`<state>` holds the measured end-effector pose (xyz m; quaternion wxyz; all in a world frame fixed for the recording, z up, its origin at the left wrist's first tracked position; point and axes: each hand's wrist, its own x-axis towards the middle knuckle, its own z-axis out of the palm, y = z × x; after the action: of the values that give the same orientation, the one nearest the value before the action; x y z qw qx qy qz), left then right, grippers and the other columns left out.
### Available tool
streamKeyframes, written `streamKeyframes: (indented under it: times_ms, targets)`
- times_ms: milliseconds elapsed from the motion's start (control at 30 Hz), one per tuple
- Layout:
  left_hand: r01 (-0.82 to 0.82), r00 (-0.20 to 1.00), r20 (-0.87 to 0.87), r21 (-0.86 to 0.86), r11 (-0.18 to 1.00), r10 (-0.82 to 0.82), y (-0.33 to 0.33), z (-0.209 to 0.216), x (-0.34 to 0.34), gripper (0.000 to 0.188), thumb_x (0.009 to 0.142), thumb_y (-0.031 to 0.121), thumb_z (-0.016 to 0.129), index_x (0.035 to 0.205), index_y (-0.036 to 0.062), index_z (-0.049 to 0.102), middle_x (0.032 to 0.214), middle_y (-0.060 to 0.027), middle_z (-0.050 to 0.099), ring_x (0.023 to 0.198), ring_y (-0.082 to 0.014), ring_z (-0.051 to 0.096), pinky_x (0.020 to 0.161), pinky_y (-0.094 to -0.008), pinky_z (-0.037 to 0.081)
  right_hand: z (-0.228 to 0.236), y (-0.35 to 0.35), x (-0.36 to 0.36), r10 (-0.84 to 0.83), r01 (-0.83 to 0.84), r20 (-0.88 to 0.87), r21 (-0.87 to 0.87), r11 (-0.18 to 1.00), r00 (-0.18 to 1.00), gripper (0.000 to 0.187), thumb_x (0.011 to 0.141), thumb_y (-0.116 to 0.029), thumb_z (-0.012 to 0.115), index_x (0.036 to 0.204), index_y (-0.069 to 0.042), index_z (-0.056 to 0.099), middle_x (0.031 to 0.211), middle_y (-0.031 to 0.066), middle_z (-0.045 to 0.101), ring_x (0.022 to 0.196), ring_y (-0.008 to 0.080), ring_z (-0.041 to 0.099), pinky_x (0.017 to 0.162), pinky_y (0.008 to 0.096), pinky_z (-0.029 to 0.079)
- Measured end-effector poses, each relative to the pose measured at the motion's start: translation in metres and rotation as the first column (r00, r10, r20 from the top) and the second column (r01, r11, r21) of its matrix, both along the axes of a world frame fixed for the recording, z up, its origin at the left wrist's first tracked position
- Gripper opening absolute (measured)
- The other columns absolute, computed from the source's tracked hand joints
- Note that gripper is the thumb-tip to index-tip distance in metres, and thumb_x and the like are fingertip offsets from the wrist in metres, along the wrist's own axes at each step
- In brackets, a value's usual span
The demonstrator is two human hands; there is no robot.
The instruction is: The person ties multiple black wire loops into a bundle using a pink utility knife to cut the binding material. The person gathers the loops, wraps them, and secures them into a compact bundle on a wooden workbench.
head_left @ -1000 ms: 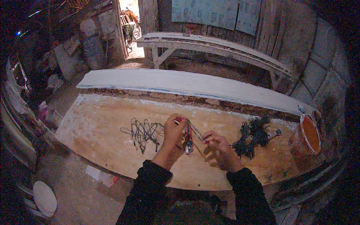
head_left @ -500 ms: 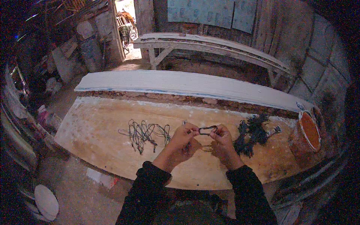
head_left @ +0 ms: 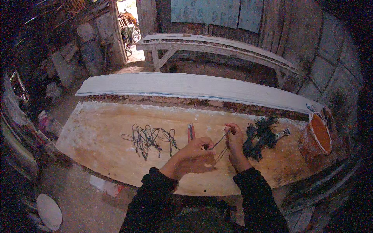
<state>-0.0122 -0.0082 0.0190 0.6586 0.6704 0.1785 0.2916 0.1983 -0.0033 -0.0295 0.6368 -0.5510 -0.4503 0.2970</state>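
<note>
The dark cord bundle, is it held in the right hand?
No, the dark cord bundle lies on the tabletop, right of the right hand, which holds a thin cord.

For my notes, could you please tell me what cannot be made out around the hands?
Head view: lower part of the red tool, hidden by the left hand.
Head view: stretches of dark cord within the grips, covered by the left and right hand.
Head view: single strands in the black bundle, too fine and dark.
</note>
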Motion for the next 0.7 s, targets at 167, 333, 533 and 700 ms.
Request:
streamKeyframes:
  times_ms: [167,333,533,700]
  targets:
    - [-0.016,0.997,-0.067,0.217,0.976,0.031,0.002,0.002,0.002,0.02,0.076,0.015,0.073,0.079,0.0067,0.055,0.078,0.003,0.051,0.076,-0.0083,0.047,0.07,-0.0253,0.04,0.013,-0.004,-0.011,-0.006,0.006,0.009,-0.043,0.999,1.0,0.017,0.089,-0.02,0.063,0.105,-0.013,0.061,0.073,-0.0054,0.048,0.053,0.0036,0.039,0.042,0.0203,0.029]
    - [-0.08,0.993,-0.06,0.321,0.944,0.105,0.0,-0.004,0.004,0.019,0.076,0.015,0.073,0.081,0.0058,0.058,0.078,0.0018,0.052,0.076,-0.0086,0.048,0.07,-0.0249,0.039,-0.002,0.006,-0.006,-0.023,0.02,0.047,0.072,0.997,0.999,0.021,0.088,-0.02,0.065,0.107,-0.012,0.062,0.075,-0.0052,0.051,0.057,0.0043,0.042,0.045,0.0209,0.034]
    - [-0.424,0.885,-0.099,0.23,0.876,0.455,0.006,0.009,0.005,0.017,0.078,0.014,0.073,0.083,0.0055,0.06,0.074,-0.0011,0.054,0.066,-0.0113,0.051,0.06,-0.0261,0.043,-0.003,0.003,0.012,-0.187,0.185,0.211,0.032,0.982,0.959,0.016,0.087,-0.016,0.064,0.102,-0.008,0.062,0.08,-0.003,0.056,0.059,0.0051,0.047,0.047,0.0215,0.037]
    - [-0.657,0.73,0.0,-0.278,0.701,0.684,0.034,-0.022,-0.006,0.018,0.075,0.016,0.074,0.083,0.0045,0.062,0.078,-0.0063,0.06,0.066,-0.015,0.057,0.061,-0.0301,0.048,0.033,-0.025,-0.02,0.022,-0.035,-0.063,-0.207,0.978,0.998,0.008,0.086,-0.01,0.063,0.093,-0.009,0.06,0.08,-0.0026,0.056,0.059,0.0064,0.049,0.046,0.0243,0.038]
